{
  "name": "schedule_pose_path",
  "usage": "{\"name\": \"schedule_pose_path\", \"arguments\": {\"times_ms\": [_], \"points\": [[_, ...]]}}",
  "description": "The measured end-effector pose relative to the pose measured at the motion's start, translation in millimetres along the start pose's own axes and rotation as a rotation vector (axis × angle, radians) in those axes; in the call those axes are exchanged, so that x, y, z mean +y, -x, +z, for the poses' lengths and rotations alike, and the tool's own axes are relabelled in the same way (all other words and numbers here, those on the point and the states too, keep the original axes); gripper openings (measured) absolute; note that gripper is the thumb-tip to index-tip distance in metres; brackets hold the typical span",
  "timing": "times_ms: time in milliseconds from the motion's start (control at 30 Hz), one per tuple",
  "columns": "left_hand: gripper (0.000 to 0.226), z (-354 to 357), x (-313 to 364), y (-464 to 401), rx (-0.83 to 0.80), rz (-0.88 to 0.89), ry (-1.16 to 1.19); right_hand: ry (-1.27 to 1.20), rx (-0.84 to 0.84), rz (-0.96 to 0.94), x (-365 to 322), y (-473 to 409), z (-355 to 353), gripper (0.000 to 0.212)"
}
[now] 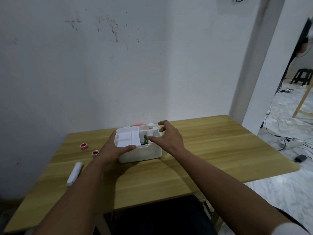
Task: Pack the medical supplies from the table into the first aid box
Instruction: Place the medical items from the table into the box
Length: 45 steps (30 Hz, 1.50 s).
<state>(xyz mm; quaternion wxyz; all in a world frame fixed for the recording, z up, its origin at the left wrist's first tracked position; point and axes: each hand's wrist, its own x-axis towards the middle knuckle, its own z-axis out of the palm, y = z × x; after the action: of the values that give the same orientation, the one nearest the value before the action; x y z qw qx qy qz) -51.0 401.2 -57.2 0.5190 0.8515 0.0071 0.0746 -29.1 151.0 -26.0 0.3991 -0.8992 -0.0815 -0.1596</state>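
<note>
The white first aid box (pixel 144 153) stands open at the middle of the wooden table (pixel 211 150). A white divider tray (pixel 127 136) lies in its left part, and white bottles (pixel 153 130) and a green-and-red packet (pixel 145 139) fill its right part. My left hand (pixel 116 146) grips the box's left front rim, thumb on top. My right hand (pixel 166 134) hovers over the right part with its fingers spread around the bottles; whether it touches them I cannot tell. Two red-and-white tape rolls (pixel 84 146) (pixel 95 153) and a white tube (pixel 74 173) lie on the table to the left.
A pink-red object (pixel 138 125) shows just behind the box against the white wall. Right of the table, cables and a power adapter (pixel 300 157) lie on the marble floor. A dark stool (pixel 303 78) stands further back. My dark-clothed lap is under the table's front edge.
</note>
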Motion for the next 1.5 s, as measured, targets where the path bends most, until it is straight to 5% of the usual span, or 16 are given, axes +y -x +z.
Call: {"name": "schedule_pose_path", "arguments": {"times_ms": [433,700,933,1067,1200,1333,1433,1500], "points": [[0.098,0.0,-1.0,0.3,-0.003,-0.004,0.007,0.361,-0.152,-0.269,12.9,-7.4,4.0,0.039],[0.096,0.9,-0.2,0.9,-0.007,-0.013,0.008,0.284,-0.103,-0.31,23.1,-10.1,2.7,0.029],[0.096,-0.9,0.4,1.6,-0.019,-0.027,0.018,-0.168,-0.069,-0.127,27.9,-23.0,-0.5,0.031],[0.087,-13.4,5.3,3.5,-0.025,-0.071,0.011,-0.25,-0.178,-0.008,33.9,-33.1,3.9,0.074],[0.1,-46.1,-0.1,3.5,0.236,-0.194,-0.007,-0.228,-0.418,0.058,40.7,-44.8,10.6,0.128],[0.056,-87.7,-22.6,9.2,0.383,-0.185,-0.262,-0.194,-0.539,0.051,45.6,-52.7,13.7,0.14],[0.061,-102.3,-42.3,10.9,0.297,-0.254,-0.457,-0.257,-0.578,0.019,50.3,-56.6,17.3,0.123],[0.066,-98.4,-46.6,10.6,0.257,-0.291,-0.524,-0.279,-0.585,0.03,54.4,-58.7,20.3,0.131]]}}
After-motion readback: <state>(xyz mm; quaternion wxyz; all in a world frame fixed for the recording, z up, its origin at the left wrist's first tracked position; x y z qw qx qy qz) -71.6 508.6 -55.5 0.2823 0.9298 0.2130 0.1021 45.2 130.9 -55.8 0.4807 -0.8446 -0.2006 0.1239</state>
